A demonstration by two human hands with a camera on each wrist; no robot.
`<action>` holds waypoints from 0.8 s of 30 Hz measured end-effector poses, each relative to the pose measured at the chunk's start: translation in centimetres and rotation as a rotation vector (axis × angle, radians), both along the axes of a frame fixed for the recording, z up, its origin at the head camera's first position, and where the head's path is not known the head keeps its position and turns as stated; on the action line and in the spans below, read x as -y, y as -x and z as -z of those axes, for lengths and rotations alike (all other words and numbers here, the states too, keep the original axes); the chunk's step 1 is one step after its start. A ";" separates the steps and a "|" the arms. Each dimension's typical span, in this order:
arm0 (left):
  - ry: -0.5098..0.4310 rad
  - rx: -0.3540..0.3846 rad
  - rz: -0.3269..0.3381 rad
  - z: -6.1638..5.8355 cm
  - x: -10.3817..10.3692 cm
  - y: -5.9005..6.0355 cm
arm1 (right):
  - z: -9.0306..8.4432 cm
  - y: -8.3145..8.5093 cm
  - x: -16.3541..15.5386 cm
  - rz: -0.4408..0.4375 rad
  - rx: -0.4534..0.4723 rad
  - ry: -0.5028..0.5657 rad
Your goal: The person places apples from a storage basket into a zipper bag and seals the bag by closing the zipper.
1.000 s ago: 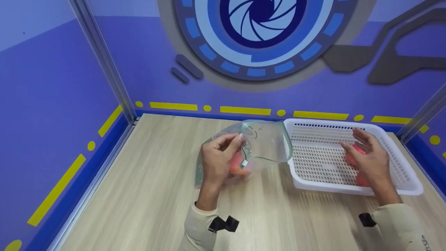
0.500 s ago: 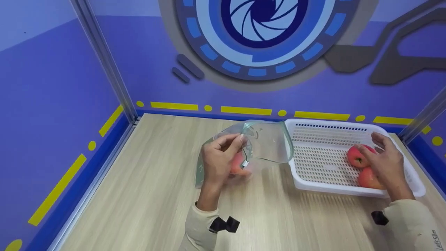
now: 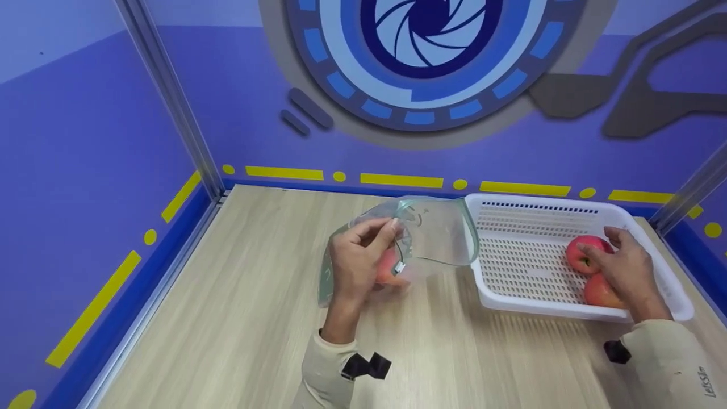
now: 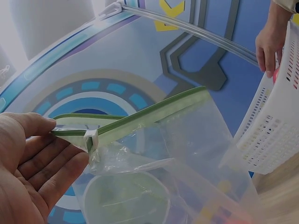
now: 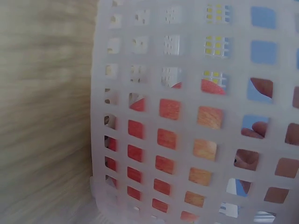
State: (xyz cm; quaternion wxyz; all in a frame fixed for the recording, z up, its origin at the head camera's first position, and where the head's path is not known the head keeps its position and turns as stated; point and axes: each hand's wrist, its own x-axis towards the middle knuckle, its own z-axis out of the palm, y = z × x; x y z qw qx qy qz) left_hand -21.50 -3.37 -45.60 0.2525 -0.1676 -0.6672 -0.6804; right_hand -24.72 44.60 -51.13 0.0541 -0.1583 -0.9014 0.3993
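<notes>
My left hand (image 3: 358, 255) pinches the rim of a clear zip bag (image 3: 440, 230) between thumb and fingertips. In the left wrist view the bag's mouth gapes, with a green zip strip and a white slider (image 4: 91, 139) beside the fingers. A reddish fruit (image 3: 387, 267) shows through the bag, partly behind my hand. My right hand (image 3: 630, 270) reaches into the white basket (image 3: 483, 295), thumb over the farther red apple (image 3: 585, 255) and fingers at its right side. A second apple (image 3: 602, 291) lies nearer, partly hidden by that hand.
The basket has perforated sides and stands at the right of the wooden table (image 3: 255, 318), with the bag's edge against its left rim. Printed blue panels (image 3: 397, 153) close off the back and sides, joined by metal posts (image 3: 170, 102).
My right hand first moved right, uncovering both apples, then dipped slightly toward the farther apple, fingers drawing closer to it. The left hand and bag have stayed in place.
</notes>
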 end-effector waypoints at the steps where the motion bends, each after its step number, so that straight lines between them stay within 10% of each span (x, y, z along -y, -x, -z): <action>1: 0.000 0.000 0.000 0.0 0.0 0.0 | 0.1 0.0 0.0 0.002 0.009 0.002; 24: 0.027 0.007 -0.022 0.3 -0.1 0.0 | 0.9 0.3 -0.3 -0.064 -0.005 -0.143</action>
